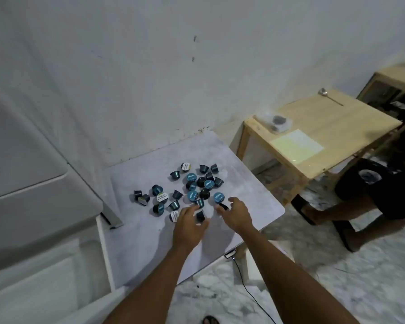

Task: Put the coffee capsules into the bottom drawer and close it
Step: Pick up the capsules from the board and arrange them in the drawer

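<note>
Both hands reach over coffee capsules [192, 195] scattered on a pale, marbled tabletop [150, 242].
The small tapered cups, dark-bodied with round blue or white foil lids, lie loose near the tabletop's middle, some upright and some tipped on their sides. The left hand [189, 224] stretches its fingers forward, thumb apart, with a dark capsule [200, 216] in the gap. The right hand [237, 215] curves its fingers beside another black capsule [223, 206]. Blur hides whether either hand actually pinches one. A light wooden table [337, 127] bearing a metal spoon [330, 97] stands to the right.
</note>
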